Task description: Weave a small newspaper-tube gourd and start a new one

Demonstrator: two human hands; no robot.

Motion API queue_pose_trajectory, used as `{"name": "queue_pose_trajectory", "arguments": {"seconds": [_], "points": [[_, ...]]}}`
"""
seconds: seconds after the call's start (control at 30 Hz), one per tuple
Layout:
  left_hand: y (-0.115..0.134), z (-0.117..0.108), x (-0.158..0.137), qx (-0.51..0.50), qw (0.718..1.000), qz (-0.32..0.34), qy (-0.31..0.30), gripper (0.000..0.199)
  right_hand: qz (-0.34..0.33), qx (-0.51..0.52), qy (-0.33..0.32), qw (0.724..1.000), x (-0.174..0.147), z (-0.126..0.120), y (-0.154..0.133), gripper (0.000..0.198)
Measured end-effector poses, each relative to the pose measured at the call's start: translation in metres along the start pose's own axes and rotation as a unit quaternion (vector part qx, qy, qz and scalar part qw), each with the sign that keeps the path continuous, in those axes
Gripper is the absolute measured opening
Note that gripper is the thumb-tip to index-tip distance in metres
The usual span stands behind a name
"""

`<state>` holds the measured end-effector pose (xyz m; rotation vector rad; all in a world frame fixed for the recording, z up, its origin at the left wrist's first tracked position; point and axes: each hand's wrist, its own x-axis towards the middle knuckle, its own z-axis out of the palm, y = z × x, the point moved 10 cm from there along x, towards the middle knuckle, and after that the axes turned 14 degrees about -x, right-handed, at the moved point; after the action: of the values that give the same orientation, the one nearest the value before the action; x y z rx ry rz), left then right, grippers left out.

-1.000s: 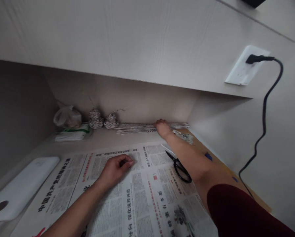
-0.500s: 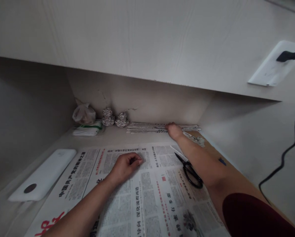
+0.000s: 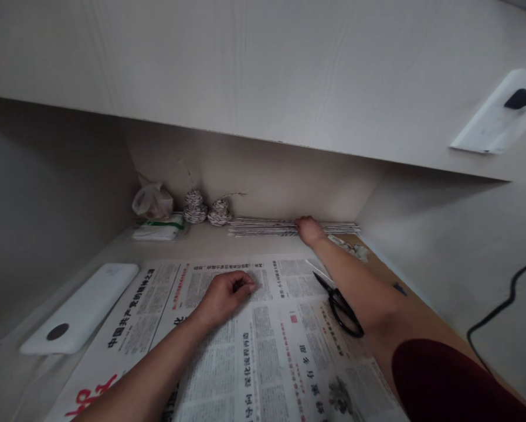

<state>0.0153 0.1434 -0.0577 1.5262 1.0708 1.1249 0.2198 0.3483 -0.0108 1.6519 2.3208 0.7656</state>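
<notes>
My right hand (image 3: 310, 230) reaches to the back of the surface. Its fingers are bent round part of a bundle of thin rolled newspaper sticks (image 3: 263, 227) lying along the back wall; the fingertips are partly hidden. Resting on the spread newspaper (image 3: 227, 357), my left hand (image 3: 231, 295) is loosely curled, thumb tip close to the forefinger, and nothing shows in it. Black-handled scissors (image 3: 344, 310) lie on the newspaper beside my right forearm, blades pointing away. A thin white stick (image 3: 318, 269) lies just beyond their tips.
Two small woven paper gourds (image 3: 195, 208) stand left of the bundle. Beside them a tied plastic bag (image 3: 153, 201) sits on a white-and-green packet (image 3: 159, 227). A white power bank (image 3: 82, 310) lies at left. Overhead hangs a panel (image 3: 245, 70); a black cord (image 3: 513, 287) runs down the right wall.
The view has shifted slightly, so things appear a little further right. Both hands keep nearly the same place and shape.
</notes>
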Motion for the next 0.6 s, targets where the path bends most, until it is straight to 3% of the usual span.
{"name": "queue_pose_trajectory", "arguments": {"seconds": [0.6], "points": [[0.0025, 0.0016, -0.0009, 0.000, 1.000, 0.003, -0.005, 0.019, 0.019, 0.016, -0.006, 1.000, 0.0118, 0.0026, 0.0000, 0.031]]}}
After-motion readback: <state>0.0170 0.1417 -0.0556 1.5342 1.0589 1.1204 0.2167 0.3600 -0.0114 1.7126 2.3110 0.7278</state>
